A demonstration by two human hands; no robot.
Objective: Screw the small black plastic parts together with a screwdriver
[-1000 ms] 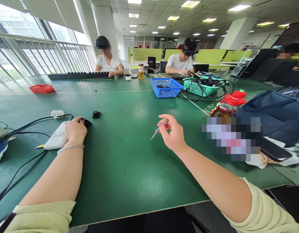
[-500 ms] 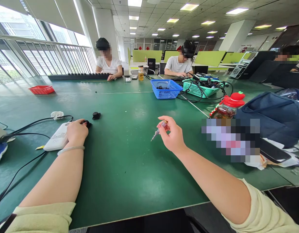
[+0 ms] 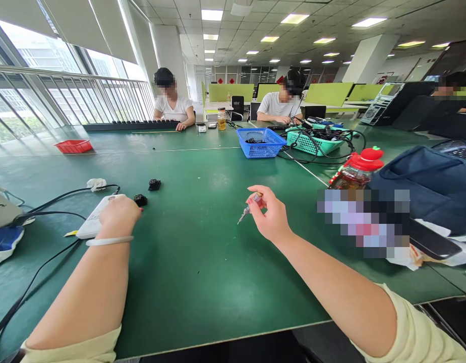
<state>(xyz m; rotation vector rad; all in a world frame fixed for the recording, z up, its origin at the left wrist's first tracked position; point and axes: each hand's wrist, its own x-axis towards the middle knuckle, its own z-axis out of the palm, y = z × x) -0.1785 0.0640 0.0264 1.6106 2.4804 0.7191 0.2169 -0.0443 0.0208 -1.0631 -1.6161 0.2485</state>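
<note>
My right hand is closed in a pinch round a small screwdriver, whose thin metal tip points down and left above the green table. On the left, my left hand is beside a white box-shaped device with cables, overlapping part of it. Its fingers are curled under and mostly hidden from view. Just past that hand sits a small black piece, apart from the knuckles. A second black piece lies a little farther off.
Black cables run along the left side. A red tray stands farther back. Blue and green baskets hold cables and parts. To the right are a red-lidded bottle and a dark blue bag. Two people sit across the table.
My left hand has drawn back from the nearer black piece, which now shows in full on the table. My right hand keeps the screwdriver in nearly the same place. The view has tilted slightly.
</note>
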